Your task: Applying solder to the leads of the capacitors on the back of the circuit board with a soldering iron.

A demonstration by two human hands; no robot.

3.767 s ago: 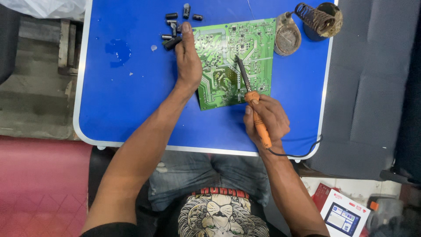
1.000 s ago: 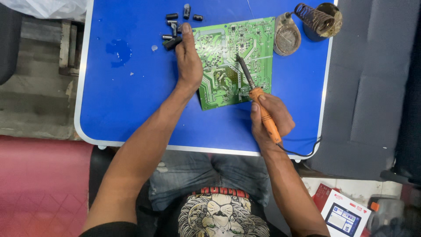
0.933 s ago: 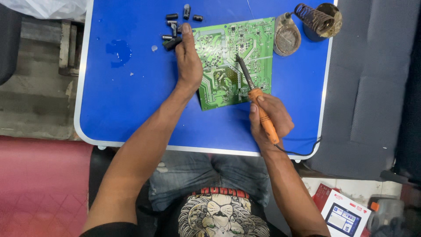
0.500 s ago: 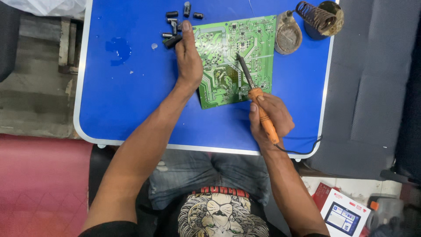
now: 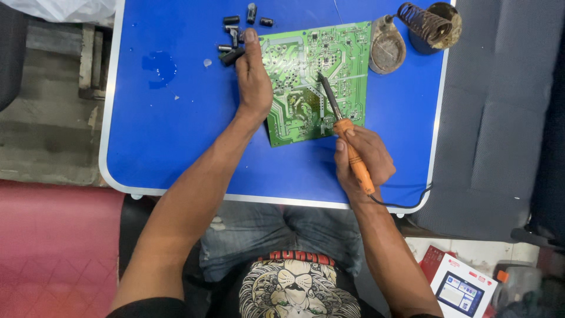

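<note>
A green circuit board point(image 5: 338, 53) lies solder side up on the blue table point(image 5: 176, 147). My left hand point(image 5: 254, 79) rests flat along the board's left edge and holds it down, fingertips near a few black cylindrical components point(image 5: 232, 35). My right hand point(image 5: 359, 162) grips a soldering iron point(image 5: 347, 141) by its orange handle. The iron's dark tip touches the middle of the board. Its black cord runs off the table's near right edge.
A coiled-wire iron stand point(image 5: 432, 23) and a round brownish tin point(image 5: 387, 50) sit at the table's far right corner. A grey seat point(image 5: 500, 118) stands to the right. A small box point(image 5: 462, 288) lies on the floor.
The iron's tip has shifted only slightly on the board and my right hand has re-angled the handle a little. My left hand stays on the board's edge.
</note>
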